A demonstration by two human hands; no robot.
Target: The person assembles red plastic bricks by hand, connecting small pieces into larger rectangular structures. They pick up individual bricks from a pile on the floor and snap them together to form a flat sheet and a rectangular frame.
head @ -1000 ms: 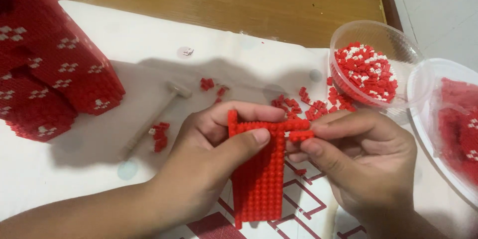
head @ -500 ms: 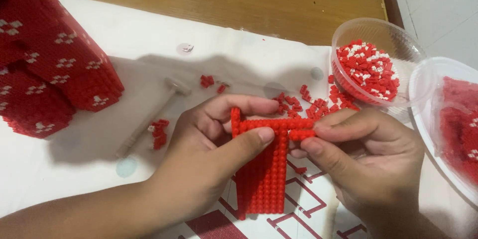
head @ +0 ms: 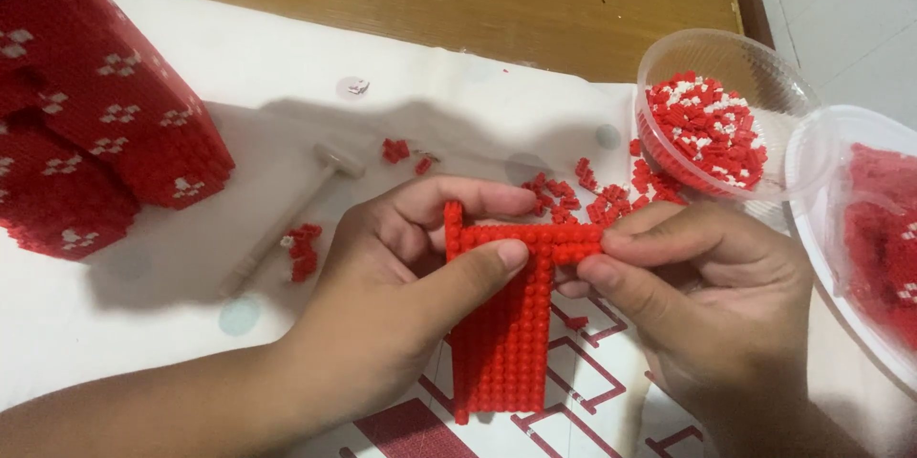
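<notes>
A flat red panel of tiny studded bricks (head: 501, 334) stands upright over the white cloth, with a horizontal brick row across its top. My left hand (head: 401, 286) grips the panel's upper left, thumb pressed on the front and fingers curled behind. My right hand (head: 702, 300) pinches the right end of the top row between thumb and forefinger. Both hands touch the same piece.
A large red brick structure with white flecks (head: 86, 124) stands at the left. A small grey hammer (head: 287, 214) lies on the white cloth (head: 287, 66) among loose red bricks (head: 573, 195). Two clear tubs of red bricks (head: 712, 128) (head: 879, 229) sit at the right. Wooden floor lies beyond.
The panel and both hands have drifted slightly right and up in view. The grips look unchanged.
</notes>
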